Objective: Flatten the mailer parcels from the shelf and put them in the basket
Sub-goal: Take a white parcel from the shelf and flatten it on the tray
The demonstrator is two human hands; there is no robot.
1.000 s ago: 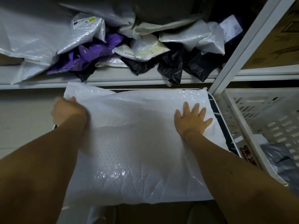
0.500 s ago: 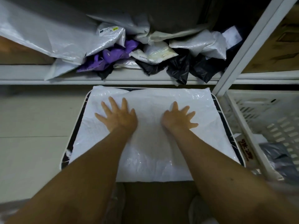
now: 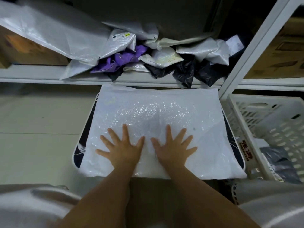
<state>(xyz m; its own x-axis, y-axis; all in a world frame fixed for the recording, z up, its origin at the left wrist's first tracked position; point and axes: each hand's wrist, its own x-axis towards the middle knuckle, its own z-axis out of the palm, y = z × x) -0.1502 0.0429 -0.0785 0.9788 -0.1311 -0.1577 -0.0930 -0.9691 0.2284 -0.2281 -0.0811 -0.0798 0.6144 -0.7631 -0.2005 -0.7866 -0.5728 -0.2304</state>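
Head cam, only view. Both arms reach fwd side by side. L hand [image 3: 122,148] and R hand [image 3: 172,148] lie palm-down on the white mailer [image 3: 158,112], fingers straight and splayed, thumbs nearly meeting at centre. Grip on both sides: apart, flat press, nothing pinched or held. Hands sit on the near half of the mailer; far half is crinkled and a bit puffed.

Mailer lies flat-ish on a small dark tabletop w/ white rim [image 3: 77,153], covering most of it. Long axis runs L–R, short edges at the sides; near edge overhangs the tabletop toward the person, far edge sits just below the shelf edge [image 3: 41,79].

On the shelf behind: pile of crumpled parcels – big white one [image 3: 54,35] at left, purple one [image 3: 118,61] mid, black ones [image 3: 185,71] hanging over the lip, grey-white ones [image 3: 205,50] at right. Cardboard box [image 3: 28,51] far left under the big white parcel. White upright post [image 3: 246,51] at right.

White slotted basket [image 3: 271,122] just right of the tabletop, a dark mailer [image 3: 279,162] lying in it. Pale tiled floor [image 3: 37,129] at left. Light is dim.
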